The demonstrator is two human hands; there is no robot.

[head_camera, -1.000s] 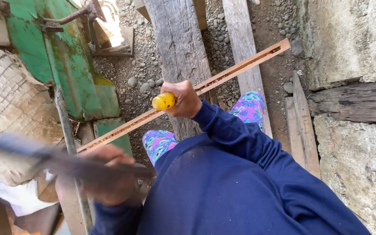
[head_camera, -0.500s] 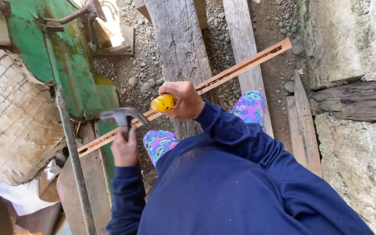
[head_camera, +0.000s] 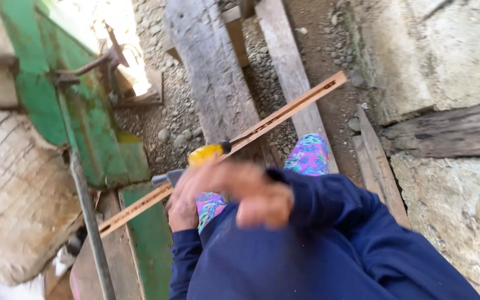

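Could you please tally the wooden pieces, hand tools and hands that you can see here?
Grey planks on the gravel: 2
Slat with slots: 1
Tools: 2, a yellow-handled tool and a hammer
Hands: 2, left hand and right hand, blurred
Total: 7

Ground of gravel [head_camera: 173, 119] and dirt fills the upper centre of the frame. Weathered planks [head_camera: 212, 72] lie across it. Rough concrete wall [head_camera: 451, 55] occupies the right side. Green painted metal structure [head_camera: 84, 122] stands at left, under bright daylight at top.
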